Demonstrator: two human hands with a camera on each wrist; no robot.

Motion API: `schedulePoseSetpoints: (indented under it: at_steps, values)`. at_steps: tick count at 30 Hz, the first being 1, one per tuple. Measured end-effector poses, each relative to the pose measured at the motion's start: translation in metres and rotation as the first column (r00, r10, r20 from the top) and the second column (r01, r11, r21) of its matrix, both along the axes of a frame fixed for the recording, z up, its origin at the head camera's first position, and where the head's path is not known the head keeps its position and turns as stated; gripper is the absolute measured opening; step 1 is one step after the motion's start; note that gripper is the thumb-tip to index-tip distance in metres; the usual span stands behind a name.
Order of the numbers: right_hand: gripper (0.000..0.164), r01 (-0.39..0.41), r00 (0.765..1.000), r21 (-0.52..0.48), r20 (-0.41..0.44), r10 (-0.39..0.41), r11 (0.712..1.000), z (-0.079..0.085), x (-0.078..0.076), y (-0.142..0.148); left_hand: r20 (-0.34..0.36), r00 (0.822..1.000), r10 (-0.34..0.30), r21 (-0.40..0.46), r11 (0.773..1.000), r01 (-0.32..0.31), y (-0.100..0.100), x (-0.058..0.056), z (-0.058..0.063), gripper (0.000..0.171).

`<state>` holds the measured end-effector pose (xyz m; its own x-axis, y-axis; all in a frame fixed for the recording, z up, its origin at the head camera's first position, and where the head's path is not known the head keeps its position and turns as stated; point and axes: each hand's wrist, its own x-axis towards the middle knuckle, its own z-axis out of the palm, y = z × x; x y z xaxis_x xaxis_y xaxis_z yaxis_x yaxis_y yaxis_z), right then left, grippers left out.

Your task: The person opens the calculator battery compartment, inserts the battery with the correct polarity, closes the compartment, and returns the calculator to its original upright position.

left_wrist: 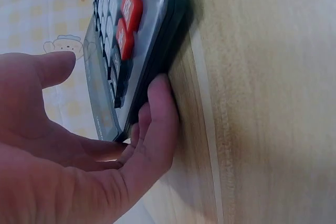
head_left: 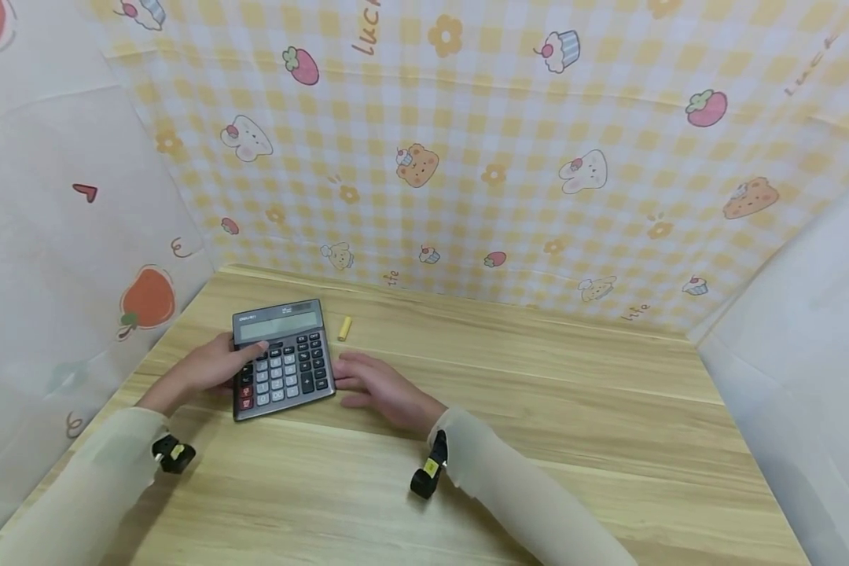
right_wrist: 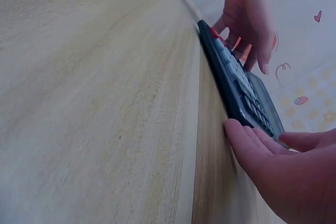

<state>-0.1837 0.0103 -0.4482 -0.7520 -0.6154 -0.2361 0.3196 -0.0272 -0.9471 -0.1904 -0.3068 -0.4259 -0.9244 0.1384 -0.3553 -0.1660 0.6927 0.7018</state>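
Desktop calculator (head_left: pixel 291 368) sits on the wooden counter (head_left: pixel 573 401) between the left grip (head_left: pixel 215 365), loosely spread with fingers against one edge, and the right grip (head_left: pixel 385 391), its relaxed fingers meeting the opposite edge, a small yellow cylinder (head_left: pixel 344 328) lying just beyond the right one.

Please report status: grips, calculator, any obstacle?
Left grip on left edge, right grip at right edge. Calculator face-up between them. Yellow cylinder nearby, seemingly not blocking.
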Motion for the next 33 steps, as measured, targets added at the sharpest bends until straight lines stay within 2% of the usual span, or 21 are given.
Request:
schedulePoseSetpoints:
  at_steps: [7, 14, 25, 33]
  values:
    - [0.054, -0.001, 1.000, -0.003, 0.011, 0.001, 1.000, -0.002, 0.000, 0.002, 0.069, 0.998, 0.009, 0.092, 0.996, -0.015, -0.002, 0.007, 0.002, 0.089]
    - [0.049, -0.001, 1.000, 0.013, 0.014, 0.001, 1.000, -0.001, 0.003, 0.001, 0.100, 0.995, -0.014, 0.189, 0.982, -0.006, 0.003, 0.012, 0.005, 0.071]
    - [0.052, -0.053, 0.997, 0.101, -0.048, 0.058, 0.994, -0.002, 0.005, 0.003, 0.157, 0.988, 0.011, 0.144, 0.989, -0.034, 0.004, 0.017, 0.004, 0.088]
    - [0.058, -0.073, 0.996, 0.115, -0.039, 0.078, 0.991, 0.000, 0.005, 0.007, 0.164, 0.986, 0.016, 0.197, 0.979, -0.048, 0.006, 0.026, 0.006, 0.095]
